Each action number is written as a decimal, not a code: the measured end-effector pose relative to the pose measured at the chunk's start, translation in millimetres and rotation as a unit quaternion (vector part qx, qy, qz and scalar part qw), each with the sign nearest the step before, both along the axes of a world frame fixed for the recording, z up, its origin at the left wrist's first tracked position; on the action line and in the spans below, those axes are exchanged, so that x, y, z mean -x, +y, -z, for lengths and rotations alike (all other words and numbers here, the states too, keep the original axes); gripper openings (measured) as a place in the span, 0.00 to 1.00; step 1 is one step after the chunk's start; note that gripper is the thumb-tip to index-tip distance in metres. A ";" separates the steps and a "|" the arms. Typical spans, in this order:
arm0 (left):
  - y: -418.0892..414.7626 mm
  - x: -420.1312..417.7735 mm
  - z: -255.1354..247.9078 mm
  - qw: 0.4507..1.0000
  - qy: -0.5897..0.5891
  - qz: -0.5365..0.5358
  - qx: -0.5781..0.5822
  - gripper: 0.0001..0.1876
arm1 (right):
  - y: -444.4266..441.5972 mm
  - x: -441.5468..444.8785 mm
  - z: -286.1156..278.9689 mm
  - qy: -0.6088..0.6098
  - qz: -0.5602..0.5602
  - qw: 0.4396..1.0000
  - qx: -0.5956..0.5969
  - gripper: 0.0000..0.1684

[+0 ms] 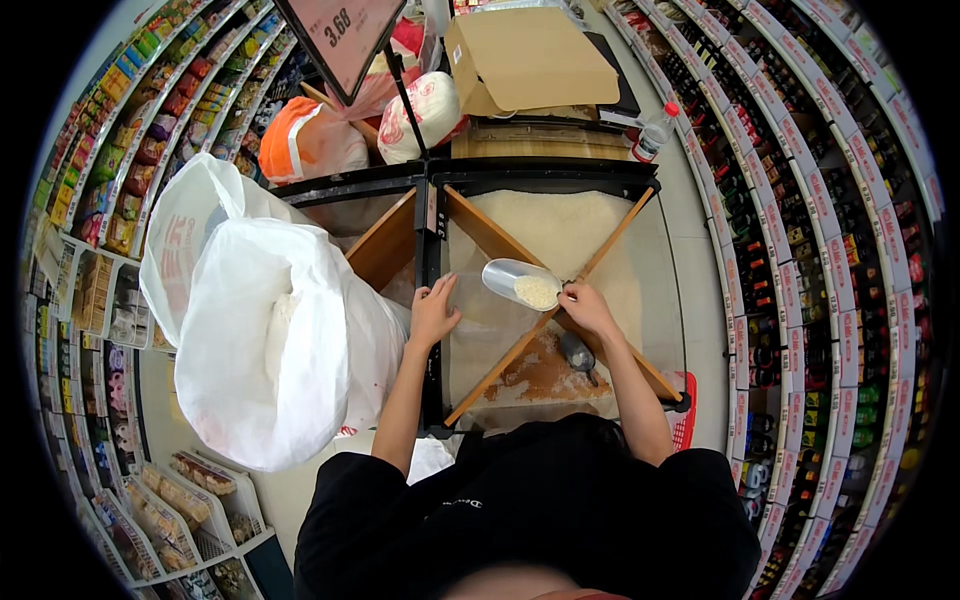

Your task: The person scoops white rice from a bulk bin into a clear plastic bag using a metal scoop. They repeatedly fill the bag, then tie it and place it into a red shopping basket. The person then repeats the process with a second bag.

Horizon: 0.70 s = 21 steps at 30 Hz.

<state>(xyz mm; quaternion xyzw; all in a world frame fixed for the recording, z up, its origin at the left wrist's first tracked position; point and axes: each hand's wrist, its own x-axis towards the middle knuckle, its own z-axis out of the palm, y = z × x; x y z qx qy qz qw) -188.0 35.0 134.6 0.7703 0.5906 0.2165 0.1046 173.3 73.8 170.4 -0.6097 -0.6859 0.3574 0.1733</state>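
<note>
My right hand (587, 305) grips the handle of a metal scoop (501, 276) that carries a heap of white rice (535, 291). The scoop is over the middle of a black-framed bin, where wooden dividers (499, 238) cross. My left hand (435, 313) rests with fingers spread at the bin's left frame, by a clear sheet or panel (487, 311). Pale grain (551, 217) fills the bin's far section. A second, darker scoop (577, 351) lies in the near section on a brown, partly bare bottom. Left of my left hand stands a large open white woven sack (262, 390) with whitish contents.
A price sign (337, 45) rises on a post behind the bin. Beyond are a cardboard box (536, 64), a red-capped bottle (655, 133), a white bag (420, 116) and an orange bag (292, 139). A red basket (685, 412) sits right. Stocked shelves (817, 300) line both sides.
</note>
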 end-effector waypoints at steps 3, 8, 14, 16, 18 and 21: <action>1.2 1.2 1.0 1.000 -0.007 0.005 -0.003 0.41 | -4.6 15.5 -2.2 -0.069 -0.056 0.996 -0.002 0.18; 1.2 1.6 0.4 1.000 -0.016 -0.005 0.011 0.42 | -2.9 51.6 11.6 -0.171 -0.140 0.975 0.015 0.17; -1.1 2.1 -3.5 0.999 -0.020 0.001 0.027 0.43 | -5.1 89.4 28.1 -0.254 -0.155 0.954 -0.045 0.18; 0.5 1.2 -5.7 0.999 -0.021 0.004 0.031 0.43 | -4.2 94.7 36.4 -0.287 -0.153 0.943 -0.075 0.18; 0.7 1.2 -6.5 0.999 -0.022 0.005 0.026 0.44 | -2.7 93.4 40.6 -0.306 -0.149 0.936 -0.088 0.16; 2.1 2.1 -4.6 0.999 -0.027 0.004 0.031 0.44 | 3.4 85.5 40.3 -0.310 -0.140 0.933 -0.120 0.10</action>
